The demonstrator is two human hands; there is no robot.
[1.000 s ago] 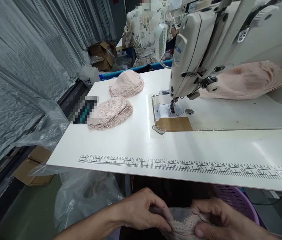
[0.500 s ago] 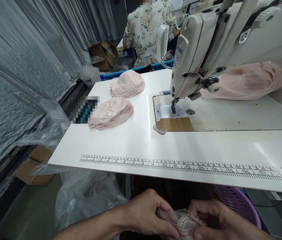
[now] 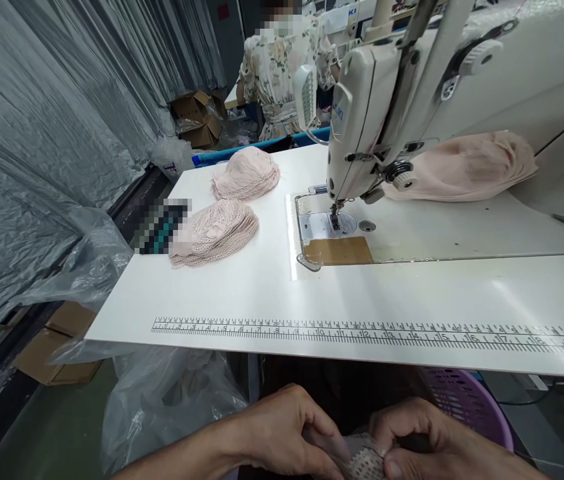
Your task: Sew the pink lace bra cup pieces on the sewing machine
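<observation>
One piece of lace [image 3: 366, 463] is held by two hands, below the front edge of the table [image 3: 202, 293]; its lower part is cut off from view. By the left hand [image 3: 287, 427] the lace is pinched between thumb and fingers, and by the right hand [image 3: 427, 437] its other side is gripped in the same way. On the table two piles of pink lace are seen, a far pile [image 3: 246, 173] and a near pile [image 3: 216, 230]; how many pieces are stacked cannot be told. One pink cloth bundle [image 3: 467, 170] is laid behind one white sewing machine [image 3: 362, 113]. The table surface is white and smooth, and one ruler scale [image 3: 342, 331] is printed along its front. Below it, one purple basket [image 3: 472, 400] and a clear plastic bag [image 3: 162, 400] are placed. The room is bordered at left by silvery sheeting [image 3: 52, 120]; beyond the table, one person [image 3: 279, 77] in flowered clothing is seen from behind.
</observation>
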